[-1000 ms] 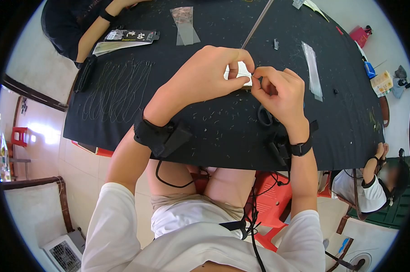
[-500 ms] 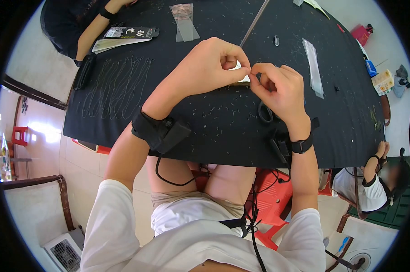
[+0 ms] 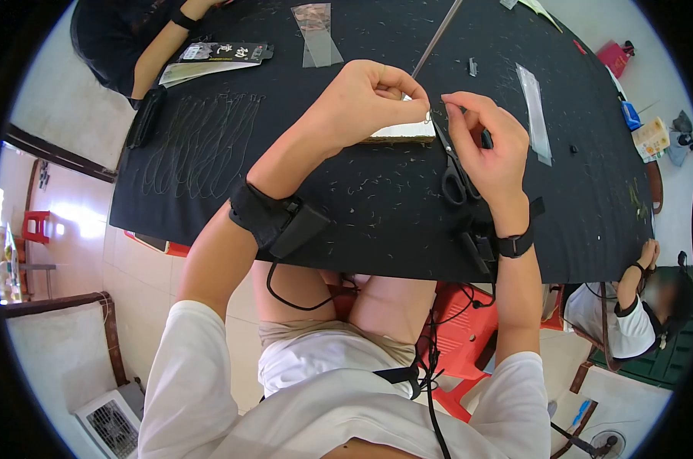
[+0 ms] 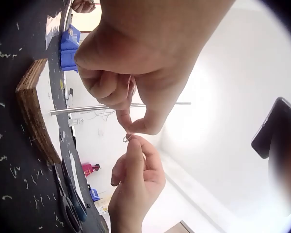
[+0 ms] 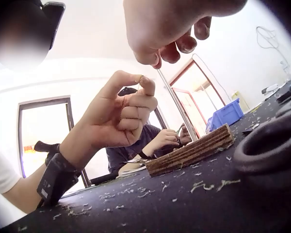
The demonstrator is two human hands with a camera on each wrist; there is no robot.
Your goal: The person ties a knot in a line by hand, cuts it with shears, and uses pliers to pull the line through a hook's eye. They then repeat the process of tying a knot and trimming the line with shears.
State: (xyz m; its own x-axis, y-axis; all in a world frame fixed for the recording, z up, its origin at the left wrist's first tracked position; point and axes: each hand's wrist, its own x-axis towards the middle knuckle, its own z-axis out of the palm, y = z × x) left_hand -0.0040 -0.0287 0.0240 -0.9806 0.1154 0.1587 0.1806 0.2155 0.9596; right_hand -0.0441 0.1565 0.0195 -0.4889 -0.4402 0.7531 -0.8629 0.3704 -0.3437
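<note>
Above black cloth [image 3: 361,222], left hand [image 3: 373,105] pinching thin loop [image 3: 429,118]

Left grip [image 3: 371,105] pinched, thumb to forefinger; right grip [image 3: 487,138] just beside, fingers bent.

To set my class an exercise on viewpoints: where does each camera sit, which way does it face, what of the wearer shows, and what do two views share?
Head: on the head, facing forward and down at the black table; left hand, right hand, arms, white sleeves and legs show.
Left wrist: on that wrist, looking past the left hand, at top, towards the right; table tilted at picture left.
Right wrist: on that wrist, looking low across the table; right hand at top, left hand beyond.
Shared: both wrist views show the board's layered edge and metal rod.
</note>
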